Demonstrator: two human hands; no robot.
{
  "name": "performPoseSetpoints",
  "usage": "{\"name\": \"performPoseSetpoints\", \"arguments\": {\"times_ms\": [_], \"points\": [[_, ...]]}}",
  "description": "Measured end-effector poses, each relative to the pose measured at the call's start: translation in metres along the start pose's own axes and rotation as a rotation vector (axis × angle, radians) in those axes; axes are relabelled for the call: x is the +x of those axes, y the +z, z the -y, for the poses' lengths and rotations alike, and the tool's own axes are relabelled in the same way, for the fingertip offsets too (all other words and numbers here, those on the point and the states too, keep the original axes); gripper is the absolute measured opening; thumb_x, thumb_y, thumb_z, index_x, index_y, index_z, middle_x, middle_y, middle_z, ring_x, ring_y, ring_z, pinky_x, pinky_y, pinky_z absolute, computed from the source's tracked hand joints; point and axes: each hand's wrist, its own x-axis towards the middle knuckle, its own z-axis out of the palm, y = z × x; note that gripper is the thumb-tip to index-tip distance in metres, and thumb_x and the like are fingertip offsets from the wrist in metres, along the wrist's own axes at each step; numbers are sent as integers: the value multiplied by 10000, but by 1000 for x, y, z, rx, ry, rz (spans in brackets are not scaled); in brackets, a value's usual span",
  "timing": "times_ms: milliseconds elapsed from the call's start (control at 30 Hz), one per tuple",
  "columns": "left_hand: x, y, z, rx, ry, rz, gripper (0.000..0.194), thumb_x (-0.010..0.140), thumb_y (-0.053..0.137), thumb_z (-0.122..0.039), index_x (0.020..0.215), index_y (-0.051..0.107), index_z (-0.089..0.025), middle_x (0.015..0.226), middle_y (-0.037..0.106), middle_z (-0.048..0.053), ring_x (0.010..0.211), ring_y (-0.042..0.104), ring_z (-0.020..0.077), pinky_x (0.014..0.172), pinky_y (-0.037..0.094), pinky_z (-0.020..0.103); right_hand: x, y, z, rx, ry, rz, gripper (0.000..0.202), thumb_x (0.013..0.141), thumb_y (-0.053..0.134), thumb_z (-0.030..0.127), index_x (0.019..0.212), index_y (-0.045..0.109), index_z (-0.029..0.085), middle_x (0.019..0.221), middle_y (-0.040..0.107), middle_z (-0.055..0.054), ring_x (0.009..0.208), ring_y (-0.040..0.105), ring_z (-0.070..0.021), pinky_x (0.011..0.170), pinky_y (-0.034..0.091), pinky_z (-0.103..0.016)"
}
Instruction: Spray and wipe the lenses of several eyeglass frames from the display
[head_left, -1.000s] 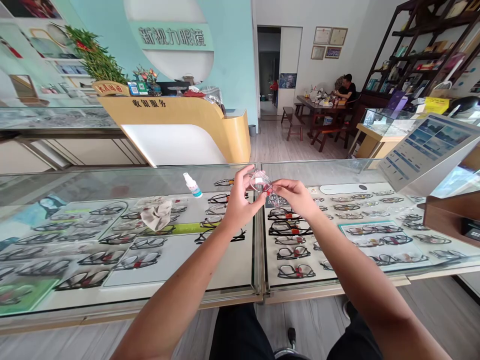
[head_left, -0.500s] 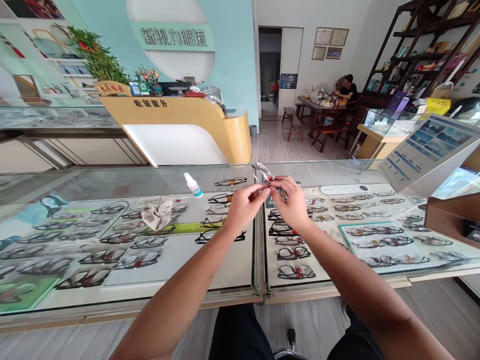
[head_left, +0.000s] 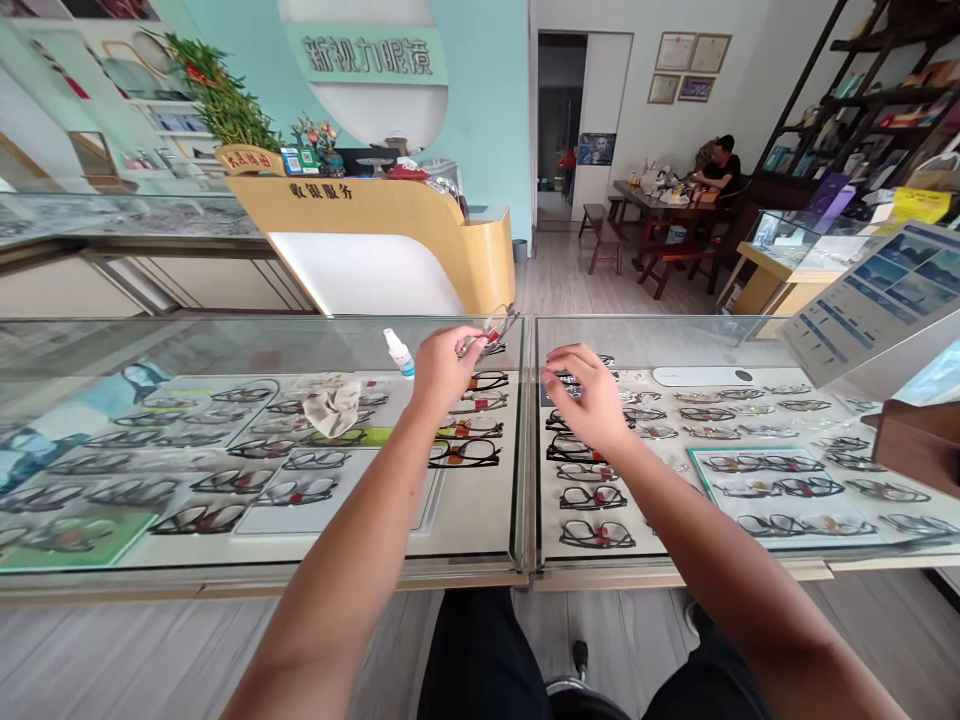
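Your left hand [head_left: 442,368] grasps a pair of eyeglasses [head_left: 500,324], held up over the far part of the glass-topped bench [head_left: 360,588]. Your right hand [head_left: 590,400], released and loosely curled, is apart from them. A spray bottle [head_left: 400,356] and crumpled cloth [head_left: 332,410] rest to the left.

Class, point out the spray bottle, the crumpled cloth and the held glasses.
Spray bottle [head_left: 400,356], head view: on its body.
Crumpled cloth [head_left: 332,408], head view: middle of its folds.
Held glasses [head_left: 499,322], head view: on a lens.
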Motion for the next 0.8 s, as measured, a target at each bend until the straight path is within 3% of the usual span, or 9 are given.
{"name": "performPoseSetpoints", "arguments": {"times_ms": [133, 300, 467, 800], "points": [[13, -5, 27, 328, 4, 71, 339, 1044, 591, -289, 1222, 871, -218, 1128, 805, 126, 1140, 707, 335, 972, 532, 415, 2, -3, -5, 23, 59, -31, 168, 1053, 638, 226, 913, 720, 269, 1003, 774, -77, 995, 748, -281, 919, 609, -469], [14, 0, 42, 470, -119, 236, 353, 1058, 596, -293, 1250, 890, -251, 1285, 843, 123, 1236, 737, 356, 1025, 567, 437, 0, -1, -9, 18, 73, -20, 179, 1048, 629, 239, 889, 709, 258, 969, 752, -73, 923, 717, -269, 867, 583, -452], [14, 9, 48, 509, -145, 301, 382, 1048, 595, -314, 1274, 902, -283, 1303, 864, 118, 1234, 757, 377, 1012, 590, 465, 0, 0, -7, 6, 79, -2, 185, 1054, 629, 248, 884, 698, 261, 958, 745, -67, 909, 714, -261, 856, 576, -444], [16, 23, 54, 464, -119, 315, 389, 1013, 608, -274, 1239, 924, -279, 1299, 869, 130, 1254, 745, 404, 1047, 573, 504, -3, 5, -4, -36, 101, 51, 168, 1038, 636, 250, 885, 703, 269, 986, 757, -71, 928, 717, -262, 878, 569, -458]]}}
